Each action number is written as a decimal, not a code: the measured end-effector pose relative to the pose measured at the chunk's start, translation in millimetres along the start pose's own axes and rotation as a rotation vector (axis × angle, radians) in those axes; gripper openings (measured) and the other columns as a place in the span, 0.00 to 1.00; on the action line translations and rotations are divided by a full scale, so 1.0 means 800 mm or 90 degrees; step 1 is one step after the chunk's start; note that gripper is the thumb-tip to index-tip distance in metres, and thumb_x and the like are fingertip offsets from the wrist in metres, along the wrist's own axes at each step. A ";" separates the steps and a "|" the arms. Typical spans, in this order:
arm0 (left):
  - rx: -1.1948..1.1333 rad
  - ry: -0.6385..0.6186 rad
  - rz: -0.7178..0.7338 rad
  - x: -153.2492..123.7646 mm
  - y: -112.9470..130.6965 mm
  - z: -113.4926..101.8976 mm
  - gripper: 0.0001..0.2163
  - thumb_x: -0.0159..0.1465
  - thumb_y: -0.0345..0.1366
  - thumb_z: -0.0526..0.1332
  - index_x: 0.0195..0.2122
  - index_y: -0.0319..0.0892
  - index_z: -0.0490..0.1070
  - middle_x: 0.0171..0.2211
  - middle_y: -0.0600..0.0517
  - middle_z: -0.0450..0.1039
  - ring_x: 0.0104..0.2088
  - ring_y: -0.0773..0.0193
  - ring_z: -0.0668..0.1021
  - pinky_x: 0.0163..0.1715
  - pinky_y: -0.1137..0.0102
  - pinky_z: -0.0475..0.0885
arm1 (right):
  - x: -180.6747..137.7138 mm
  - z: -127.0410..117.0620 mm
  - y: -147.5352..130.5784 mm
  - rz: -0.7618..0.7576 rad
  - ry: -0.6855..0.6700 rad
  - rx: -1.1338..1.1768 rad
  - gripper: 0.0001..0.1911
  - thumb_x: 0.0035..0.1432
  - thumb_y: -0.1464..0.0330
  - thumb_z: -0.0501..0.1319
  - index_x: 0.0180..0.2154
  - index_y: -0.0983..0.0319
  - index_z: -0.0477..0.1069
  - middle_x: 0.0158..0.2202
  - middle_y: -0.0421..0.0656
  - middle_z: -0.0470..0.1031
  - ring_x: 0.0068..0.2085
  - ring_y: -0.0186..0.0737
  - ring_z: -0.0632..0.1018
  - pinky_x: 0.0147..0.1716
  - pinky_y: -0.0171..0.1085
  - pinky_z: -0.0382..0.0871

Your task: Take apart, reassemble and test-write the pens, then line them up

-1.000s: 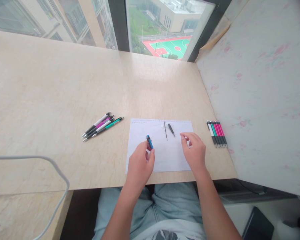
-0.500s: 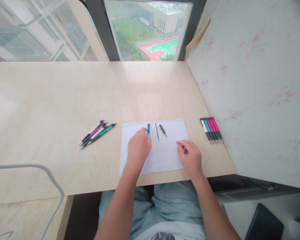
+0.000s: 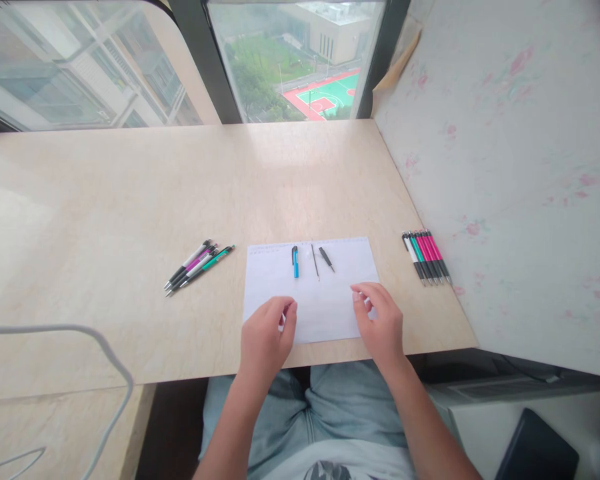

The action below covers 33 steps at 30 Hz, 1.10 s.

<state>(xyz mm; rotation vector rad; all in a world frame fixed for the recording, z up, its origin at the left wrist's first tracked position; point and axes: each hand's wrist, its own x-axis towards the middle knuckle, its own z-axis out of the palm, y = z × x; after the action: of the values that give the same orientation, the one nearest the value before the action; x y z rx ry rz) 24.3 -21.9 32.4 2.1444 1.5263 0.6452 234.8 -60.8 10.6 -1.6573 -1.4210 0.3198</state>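
A sheet of white paper (image 3: 325, 313) lies flat on the table in front of me. On its upper half, side by side, are a blue pen barrel (image 3: 295, 263) with a black clip, a thin dark refill (image 3: 315, 261) and a black pen grip section (image 3: 326, 259) with a pointed tip. My left hand (image 3: 270, 330) is over the paper's lower left, below the blue barrel, fingers loosely curled with nothing visible in them. At the paper's right edge, my right hand (image 3: 380, 320) is bent with thumb and forefinger apart; its inner fingers are partly hidden, and no object shows in it.
Left of the paper, several assembled pens (image 3: 197, 267) lie in a loose slanted pile. Several more pens (image 3: 426, 257) form a neat row by the wall (image 3: 520, 200) on the right. A grey cable (image 3: 100, 343) loops over the table's left front. Windows (image 3: 300, 60) stand behind the table.
My left hand has let go of the blue pen barrel, leaving it on the paper, and has drawn back toward me. My right hand has hardly moved.
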 end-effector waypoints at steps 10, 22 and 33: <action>-0.032 0.047 0.127 -0.050 -0.009 0.036 0.09 0.68 0.32 0.55 0.31 0.42 0.69 0.22 0.54 0.68 0.24 0.67 0.70 0.27 0.71 0.63 | -0.046 0.030 -0.018 -0.092 -0.099 -0.055 0.21 0.67 0.69 0.52 0.20 0.58 0.55 0.18 0.36 0.58 0.22 0.33 0.62 0.25 0.36 0.55; 0.051 0.026 0.116 -0.046 -0.004 0.040 0.12 0.69 0.34 0.53 0.28 0.43 0.69 0.22 0.54 0.69 0.24 0.66 0.71 0.27 0.71 0.63 | -0.043 0.037 -0.014 -0.075 -0.100 -0.087 0.21 0.67 0.68 0.52 0.20 0.59 0.56 0.18 0.35 0.59 0.22 0.33 0.61 0.25 0.36 0.54; 0.023 -0.003 0.073 -0.038 0.003 0.028 0.13 0.70 0.37 0.52 0.30 0.43 0.70 0.23 0.53 0.71 0.25 0.66 0.72 0.27 0.71 0.63 | -0.043 0.042 -0.015 -0.105 -0.140 -0.161 0.21 0.67 0.67 0.51 0.21 0.59 0.62 0.20 0.39 0.66 0.24 0.34 0.67 0.27 0.35 0.55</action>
<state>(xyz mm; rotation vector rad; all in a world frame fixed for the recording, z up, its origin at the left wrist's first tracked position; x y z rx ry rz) 30.6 -52.9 12.3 2.2726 1.4309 0.6549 193.0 -76.6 -11.1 -1.7316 -1.8140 0.2413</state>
